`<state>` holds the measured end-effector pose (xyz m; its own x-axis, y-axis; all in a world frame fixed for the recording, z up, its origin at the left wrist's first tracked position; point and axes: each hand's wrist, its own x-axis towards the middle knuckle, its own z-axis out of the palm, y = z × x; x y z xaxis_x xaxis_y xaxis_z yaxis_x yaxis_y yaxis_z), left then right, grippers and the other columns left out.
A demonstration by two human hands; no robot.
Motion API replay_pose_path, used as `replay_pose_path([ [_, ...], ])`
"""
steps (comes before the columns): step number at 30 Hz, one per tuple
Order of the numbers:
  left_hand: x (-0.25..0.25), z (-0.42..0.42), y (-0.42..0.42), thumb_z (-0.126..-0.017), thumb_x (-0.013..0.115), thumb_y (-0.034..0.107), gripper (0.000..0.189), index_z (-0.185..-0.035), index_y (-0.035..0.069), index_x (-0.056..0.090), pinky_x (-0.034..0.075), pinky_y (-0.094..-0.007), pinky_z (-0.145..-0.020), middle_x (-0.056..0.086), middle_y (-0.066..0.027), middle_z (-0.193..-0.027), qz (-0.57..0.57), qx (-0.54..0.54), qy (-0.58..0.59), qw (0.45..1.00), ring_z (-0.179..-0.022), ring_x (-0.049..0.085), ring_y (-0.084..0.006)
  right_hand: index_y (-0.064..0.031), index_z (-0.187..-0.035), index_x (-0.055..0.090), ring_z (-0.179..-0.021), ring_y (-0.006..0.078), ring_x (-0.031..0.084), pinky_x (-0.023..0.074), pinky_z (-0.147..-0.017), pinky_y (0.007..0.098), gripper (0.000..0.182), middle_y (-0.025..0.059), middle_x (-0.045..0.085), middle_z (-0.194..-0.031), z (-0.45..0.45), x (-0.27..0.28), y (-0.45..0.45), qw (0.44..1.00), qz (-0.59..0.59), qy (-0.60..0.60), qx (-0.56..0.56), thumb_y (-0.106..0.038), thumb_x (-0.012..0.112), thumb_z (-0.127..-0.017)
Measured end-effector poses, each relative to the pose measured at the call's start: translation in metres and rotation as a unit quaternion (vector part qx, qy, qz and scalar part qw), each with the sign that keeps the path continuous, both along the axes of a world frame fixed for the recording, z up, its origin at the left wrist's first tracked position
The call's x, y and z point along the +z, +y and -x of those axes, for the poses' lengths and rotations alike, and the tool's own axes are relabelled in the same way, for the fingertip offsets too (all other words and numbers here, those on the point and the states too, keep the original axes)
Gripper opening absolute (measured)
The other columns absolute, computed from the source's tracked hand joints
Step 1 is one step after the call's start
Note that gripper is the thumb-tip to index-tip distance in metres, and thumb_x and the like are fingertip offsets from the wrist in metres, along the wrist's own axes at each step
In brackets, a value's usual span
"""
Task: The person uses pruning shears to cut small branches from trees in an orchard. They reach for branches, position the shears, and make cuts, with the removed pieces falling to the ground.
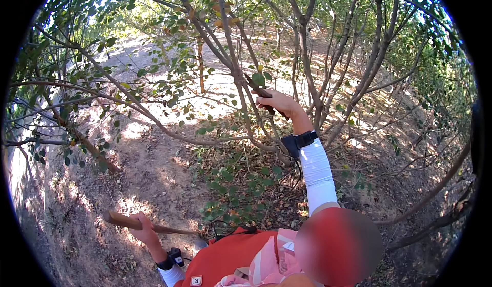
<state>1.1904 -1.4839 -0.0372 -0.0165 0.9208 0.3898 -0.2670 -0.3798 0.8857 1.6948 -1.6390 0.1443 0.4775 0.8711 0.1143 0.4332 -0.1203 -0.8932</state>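
My left hand [144, 231], at the lower left, is closed around a long wooden handle [175, 230]. The handle's thick, rounded end juts out to the left; its other end reaches a dark thing beside the red garment, too unclear to name. My right hand [275, 101] is raised among thin tree stems and grips a dark, narrow object [258, 87] with a pointed upper end. Whether it is a tool or a piece of wood cannot be told. This object lies close beside a forked stem [240, 83], with a green leaf near it; contact is unclear.
A long low branch [169, 133] sweeps leftward from the stems. More upright trunks [307, 60] stand beyond my right arm, and curved branches [434, 194] cross the right side. Leafy shoots [246, 187] and fallen leaves cover ground before me. A thin trunk [201, 66] stands farther off.
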Motion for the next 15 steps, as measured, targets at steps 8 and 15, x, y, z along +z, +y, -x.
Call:
replay_pose_path([
  [8,0.002,-0.016,-0.007,-0.088,0.059,0.013,0.018,-0.077,0.006,0.046,0.034,-0.0215,-0.045,0.045,0.0007,-0.056,0.0,-0.003,0.01,1.0,-0.046,0.041,-0.0066,-0.0044,-0.103,0.067,-0.064,0.0078,0.049,0.0396,-0.059,0.0273,0.031,-0.0015,0.055,-0.068,-0.002,-0.007,0.005,0.997,-0.018,-0.036,-0.07,-0.031,0.062,-0.087],
  [15,0.005,-0.029,-0.009,-0.09,0.058,0.012,0.021,-0.074,0.009,0.043,0.03,-0.0215,-0.041,0.041,0.003,-0.054,-0.023,0.004,0.026,0.999,-0.044,0.039,-0.0055,-0.0033,-0.113,0.06,-0.085,0.0196,0.057,0.0442,-0.078,0.0324,0.038,0.0099,0.064,-0.092,0.013,0.004,0.006,0.979,-0.033,-0.163,-0.118,-0.033,0.056,-0.089],
])
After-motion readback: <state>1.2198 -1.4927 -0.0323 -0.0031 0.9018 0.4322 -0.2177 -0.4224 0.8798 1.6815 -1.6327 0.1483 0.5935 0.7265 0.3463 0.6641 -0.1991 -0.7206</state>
